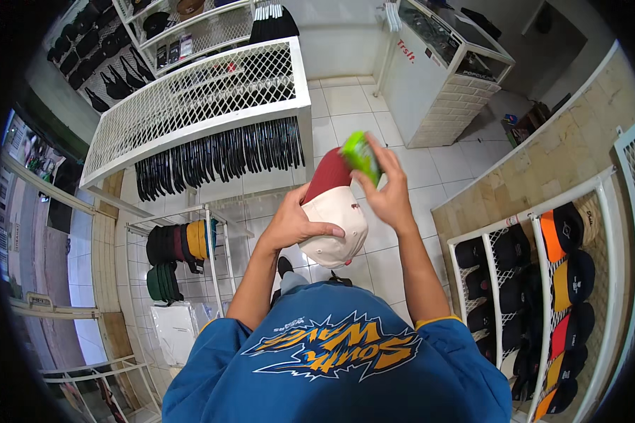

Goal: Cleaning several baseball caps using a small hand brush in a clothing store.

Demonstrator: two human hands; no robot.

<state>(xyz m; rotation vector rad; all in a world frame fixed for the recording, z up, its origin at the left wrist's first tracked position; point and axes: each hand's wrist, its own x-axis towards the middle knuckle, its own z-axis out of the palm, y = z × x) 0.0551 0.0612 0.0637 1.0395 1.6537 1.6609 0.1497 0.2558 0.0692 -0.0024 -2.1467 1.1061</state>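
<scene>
A baseball cap (334, 222) with a cream crown and a dark red brim is held up in front of my chest. My left hand (301, 222) grips its crown from the left side, thumb lying across the cream fabric. In my right hand (382, 185) is a bright green object (361, 157), blurred, its kind unclear; it is at the right edge of the brim, and whether it touches cannot be told. Small dark red embroidery shows on the crown near my right hand.
Ahead on the left stands a white mesh-topped rack (201, 106) hung with black hangers. Bags fill a low metal rack (209, 254) at left. A cap display rack (542, 296) is at right. Beyond, a glass-topped counter (428, 69) stands on the white tiled floor (423, 185).
</scene>
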